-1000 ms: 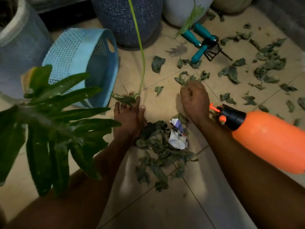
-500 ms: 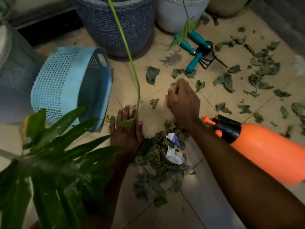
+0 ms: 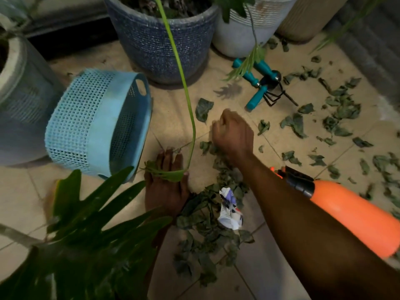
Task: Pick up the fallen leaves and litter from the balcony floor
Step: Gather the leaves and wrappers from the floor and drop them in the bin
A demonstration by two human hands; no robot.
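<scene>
Now, your left hand (image 3: 165, 189) flat on balcony floor (image 3: 173, 118), fingers straight, pressed together, touching left edge of leaf pile (image 3: 205, 230). Your right hand (image 3: 234, 135) knuckles-up at pile's far end, fingers curled under; cannot tell if pinching leaves. Crumpled paper (image 3: 229, 213) in pile, print too blurred to read. Scattered leaves (image 3: 344, 109) farther right. Light-blue basket (image 3: 97, 124) tipped on side at left.
</scene>
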